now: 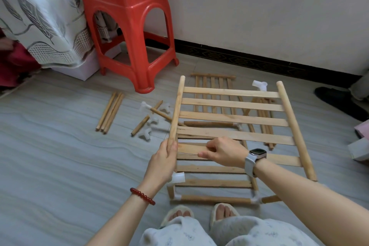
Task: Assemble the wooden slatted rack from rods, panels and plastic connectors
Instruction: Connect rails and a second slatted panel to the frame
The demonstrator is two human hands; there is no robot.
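A light wooden slatted panel with two round side rods is held above the floor. My left hand grips its left rod near the lower end. My right hand pinches the near slat close to that rod. Below it lies a partly built frame of rods joined by white plastic connectors, with another slatted panel in it. Loose rods lie on the floor at left. Short rods and white connectors are scattered beside them. A further slatted panel lies behind.
A red plastic stool stands at the back left beside a draped bed. The wall and dark skirting run behind. More thin rods lie under the panel's right side. My slippered feet are just in front of the frame.
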